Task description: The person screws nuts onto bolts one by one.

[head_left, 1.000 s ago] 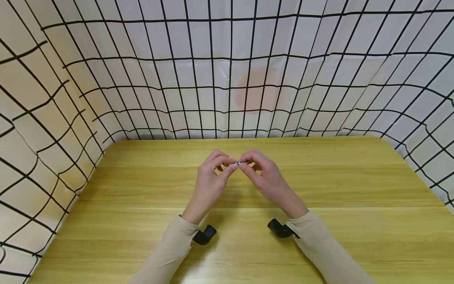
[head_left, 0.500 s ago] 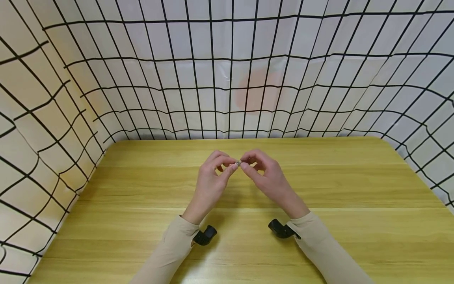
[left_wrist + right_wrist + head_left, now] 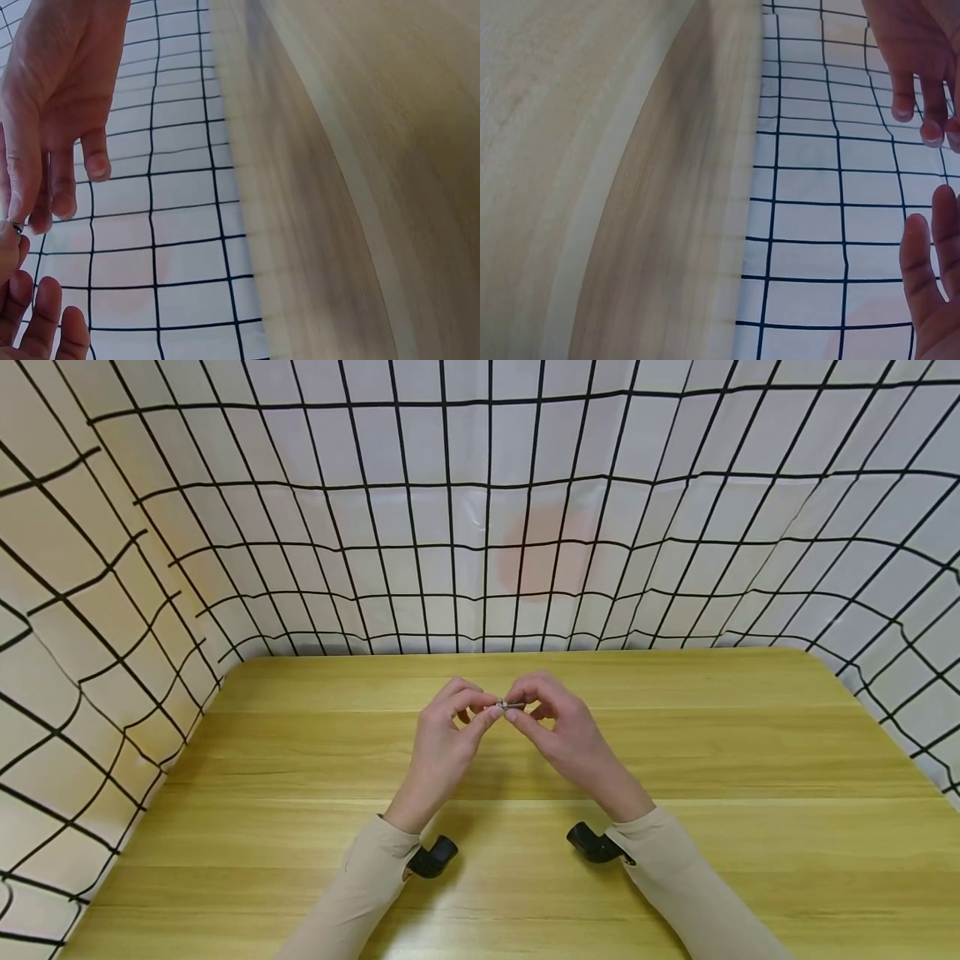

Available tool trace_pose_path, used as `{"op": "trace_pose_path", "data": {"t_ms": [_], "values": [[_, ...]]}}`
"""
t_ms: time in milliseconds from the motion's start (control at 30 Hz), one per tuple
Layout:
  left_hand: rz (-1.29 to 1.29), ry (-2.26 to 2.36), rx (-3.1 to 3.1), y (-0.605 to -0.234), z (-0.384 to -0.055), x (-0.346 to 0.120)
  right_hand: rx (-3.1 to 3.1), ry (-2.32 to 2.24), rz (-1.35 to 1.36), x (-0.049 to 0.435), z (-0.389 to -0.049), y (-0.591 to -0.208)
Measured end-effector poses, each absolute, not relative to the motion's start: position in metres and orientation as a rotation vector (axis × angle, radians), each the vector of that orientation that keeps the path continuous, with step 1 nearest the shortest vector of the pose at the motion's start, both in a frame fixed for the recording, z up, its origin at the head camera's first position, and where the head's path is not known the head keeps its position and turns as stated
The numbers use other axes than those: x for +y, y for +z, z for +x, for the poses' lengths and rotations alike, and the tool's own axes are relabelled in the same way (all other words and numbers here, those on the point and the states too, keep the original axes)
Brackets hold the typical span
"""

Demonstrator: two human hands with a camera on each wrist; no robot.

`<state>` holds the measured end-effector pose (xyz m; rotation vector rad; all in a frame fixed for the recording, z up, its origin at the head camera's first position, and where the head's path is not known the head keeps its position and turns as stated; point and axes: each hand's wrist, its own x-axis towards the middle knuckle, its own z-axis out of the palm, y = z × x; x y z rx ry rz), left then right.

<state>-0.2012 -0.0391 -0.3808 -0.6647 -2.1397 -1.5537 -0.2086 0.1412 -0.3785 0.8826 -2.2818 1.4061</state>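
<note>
Near the far middle of the table, a small silver bolt (image 3: 514,705) with a thin shaft and a nut-like collar is held level between both hands. My left hand (image 3: 447,732) pinches its left end between thumb and forefinger. The thumb and forefinger of my right hand (image 3: 564,732) lie around the right part of the shaft, which shows between them. Fingertips hide both ends. In the left wrist view, a glint of the bolt (image 3: 16,227) shows at the left edge, between the fingertips. The right wrist view shows only some fingers of each hand, without the bolt.
A wooden table (image 3: 300,760) lies beneath the hands. White walls with a black grid (image 3: 480,510) rise at its back and sides. Black wrist-worn devices stick out from both sleeves, one at the left cuff (image 3: 433,857) and one at the right (image 3: 592,843).
The right fingers close over the shaft half a second ago and now sit slightly farther apart, with more of the shaft showing. The left hand stays almost still.
</note>
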Motion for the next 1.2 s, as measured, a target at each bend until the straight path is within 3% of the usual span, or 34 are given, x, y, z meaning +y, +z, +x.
{"op": "trace_pose_path", "data": {"t_ms": [600, 933, 1200], "values": [[-0.676, -1.499, -2.155, -0.382, -0.2, -0.037, -2.365, 1.583, 0.805, 0.137, -0.206, -0.381], [-0.652, -1.553, -2.125, -0.38, -0.201, -0.039, -2.265, 1.488, 0.873, 0.132, -0.186, -0.349], [-0.671, -1.546, -2.123, -0.38, -0.201, -0.039, -2.219, 1.381, 0.892, 0.137, -0.204, -0.375]]}}
